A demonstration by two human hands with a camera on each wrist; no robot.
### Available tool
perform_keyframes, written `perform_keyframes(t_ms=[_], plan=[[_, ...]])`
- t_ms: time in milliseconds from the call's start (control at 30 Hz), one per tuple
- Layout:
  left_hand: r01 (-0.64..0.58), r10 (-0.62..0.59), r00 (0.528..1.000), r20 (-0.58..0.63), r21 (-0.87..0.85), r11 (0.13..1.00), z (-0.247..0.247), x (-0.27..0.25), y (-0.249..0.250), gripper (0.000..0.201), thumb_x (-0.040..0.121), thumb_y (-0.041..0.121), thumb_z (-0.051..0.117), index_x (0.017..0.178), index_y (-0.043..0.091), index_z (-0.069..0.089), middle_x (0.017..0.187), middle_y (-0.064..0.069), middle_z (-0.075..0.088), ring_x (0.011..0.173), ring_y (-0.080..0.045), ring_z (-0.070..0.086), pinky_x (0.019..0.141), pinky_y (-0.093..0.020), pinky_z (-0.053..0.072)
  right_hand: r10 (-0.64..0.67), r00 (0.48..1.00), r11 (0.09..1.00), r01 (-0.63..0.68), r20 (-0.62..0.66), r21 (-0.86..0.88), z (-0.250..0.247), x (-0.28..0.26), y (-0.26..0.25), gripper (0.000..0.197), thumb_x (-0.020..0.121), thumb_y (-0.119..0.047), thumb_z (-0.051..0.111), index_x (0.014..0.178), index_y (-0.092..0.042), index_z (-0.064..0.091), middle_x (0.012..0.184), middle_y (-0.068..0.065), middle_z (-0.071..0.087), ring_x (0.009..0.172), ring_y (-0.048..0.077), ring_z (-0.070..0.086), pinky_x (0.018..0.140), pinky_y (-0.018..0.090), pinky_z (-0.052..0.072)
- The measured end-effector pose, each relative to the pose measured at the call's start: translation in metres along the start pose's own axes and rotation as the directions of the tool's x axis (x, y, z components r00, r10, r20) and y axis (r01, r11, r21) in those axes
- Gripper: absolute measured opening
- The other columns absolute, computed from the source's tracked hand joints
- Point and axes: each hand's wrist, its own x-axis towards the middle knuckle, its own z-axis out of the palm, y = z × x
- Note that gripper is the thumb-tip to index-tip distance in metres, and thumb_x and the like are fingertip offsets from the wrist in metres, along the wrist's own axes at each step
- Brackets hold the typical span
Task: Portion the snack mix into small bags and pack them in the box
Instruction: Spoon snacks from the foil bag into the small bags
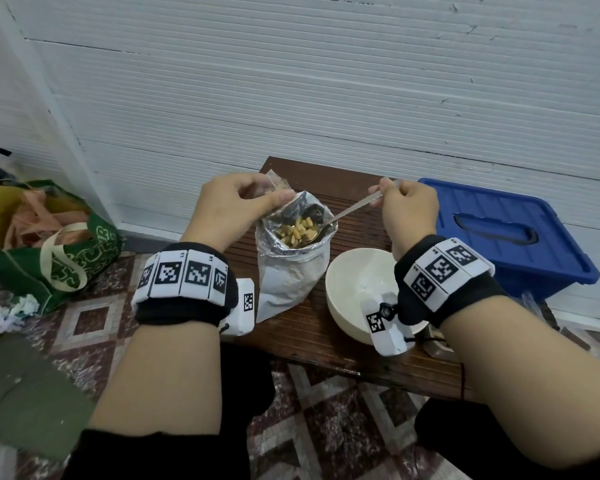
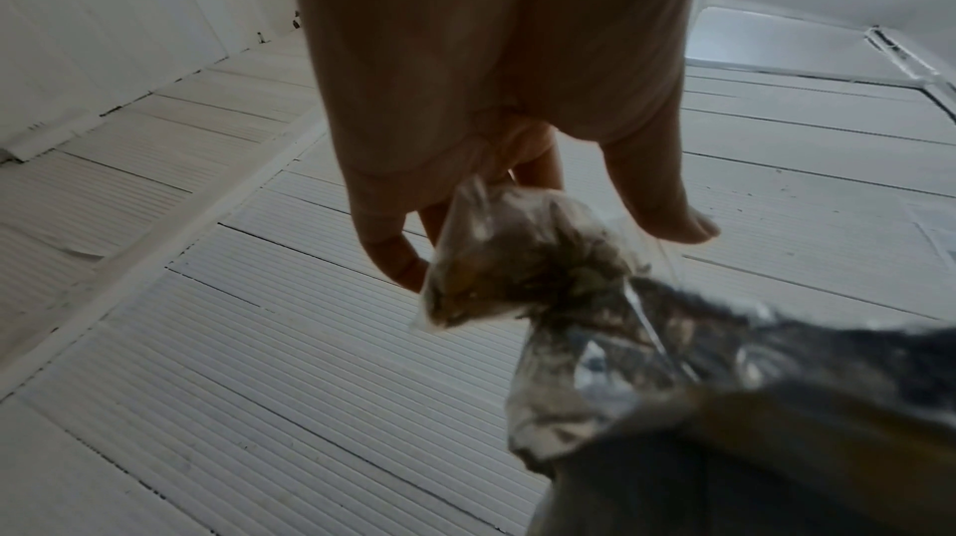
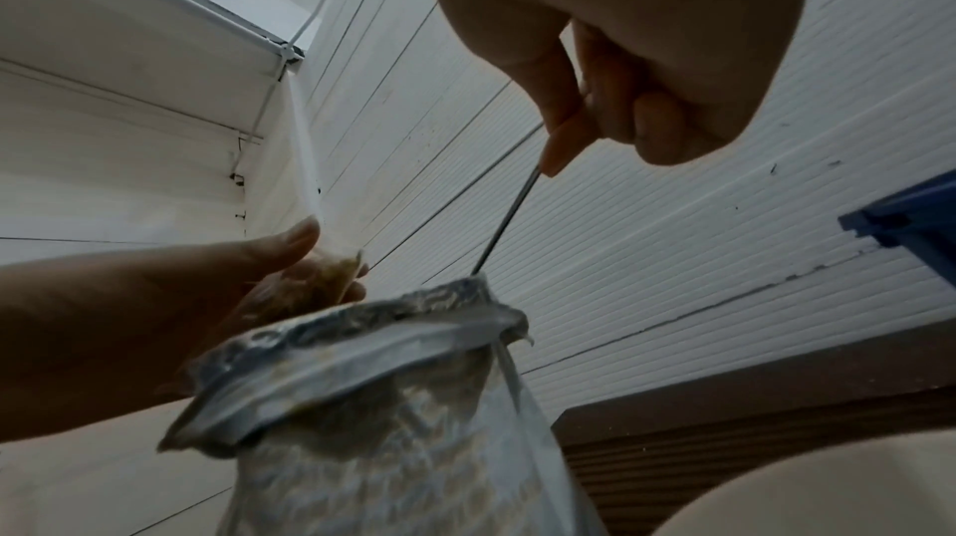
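A foil-lined snack pouch (image 1: 291, 271) stands open on the low wooden table (image 1: 326, 341), with yellowish snack mix (image 1: 297, 230) showing inside. My left hand (image 1: 236, 206) pinches a small clear bag (image 1: 276, 183) holding a little mix just above the pouch's far-left rim; the same bag (image 2: 512, 258) shows in the left wrist view. My right hand (image 1: 406, 206) grips the handle of a metal spoon (image 1: 347, 211), whose bowl dips into the pouch's mix. From the right wrist, the spoon handle (image 3: 509, 217) runs down behind the pouch rim (image 3: 362, 324).
A white bowl (image 1: 354, 282) sits on the table right of the pouch. A blue plastic box with its lid on (image 1: 510, 233) stands on the floor to the right. A green tote bag (image 1: 49, 244) lies at left. A white ribbed wall stands behind the table.
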Motion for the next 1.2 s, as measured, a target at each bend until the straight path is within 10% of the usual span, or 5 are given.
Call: perform_keyframes(t_ms=[300, 533, 933, 1200], plan=[[-0.02, 0.017, 0.998, 0.061, 0.055, 0.998, -0.001, -0.002, 0.001, 0.053, 0.049, 0.059, 0.08, 0.087, 0.021, 0.077, 0.09, -0.009, 0.073, 0.089, -0.024, 0.068, 0.085, -0.047, 0.056, -0.02, 0.994, 0.998, 0.026, -0.11, 0.05, -0.019, 0.022, -0.027, 0.041, 0.097, -0.019, 0.048, 0.058, -0.021, 0.058, 0.086, 0.0, 0.068, 0.068, 0.001, 0.054, 0.062, 0.01, 0.042], [-0.042, 0.027, 0.996, 0.09, 0.169, 0.985, 0.005, 0.002, 0.0, 0.034, 0.063, 0.037, 0.086, 0.091, 0.025, 0.073, 0.078, 0.015, 0.064, 0.071, 0.005, 0.054, 0.059, -0.001, 0.037, -0.056, 0.996, 0.998, 0.058, -0.07, 0.025, -0.011, 0.018, -0.041, 0.041, 0.098, -0.018, 0.047, 0.058, -0.022, 0.056, 0.092, 0.004, 0.07, 0.075, 0.007, 0.056, 0.059, 0.01, 0.038], [-0.057, 0.032, 0.993, 0.109, 0.234, 0.97, 0.016, 0.008, 0.0, 0.046, 0.055, 0.051, 0.085, 0.095, 0.041, 0.065, 0.091, 0.017, 0.065, 0.092, -0.003, 0.058, 0.087, -0.025, 0.047, -0.052, 0.999, 0.998, 0.052, -0.001, -0.022, 0.008, 0.011, -0.046, 0.033, 0.097, -0.02, 0.048, 0.069, -0.017, 0.064, 0.086, 0.004, 0.068, 0.079, 0.014, 0.061, 0.059, 0.012, 0.039], [-0.068, 0.044, 0.994, 0.104, 0.245, 0.967, 0.019, 0.006, 0.002, 0.043, 0.053, 0.057, 0.083, 0.089, 0.044, 0.063, 0.09, 0.016, 0.068, 0.091, -0.004, 0.061, 0.092, -0.034, 0.051, -0.059, 0.998, 0.998, 0.059, 0.035, -0.013, 0.012, 0.009, -0.046, 0.029, 0.098, -0.02, 0.048, 0.082, -0.01, 0.07, 0.082, -0.003, 0.066, 0.068, -0.004, 0.051, 0.049, -0.002, 0.033]])
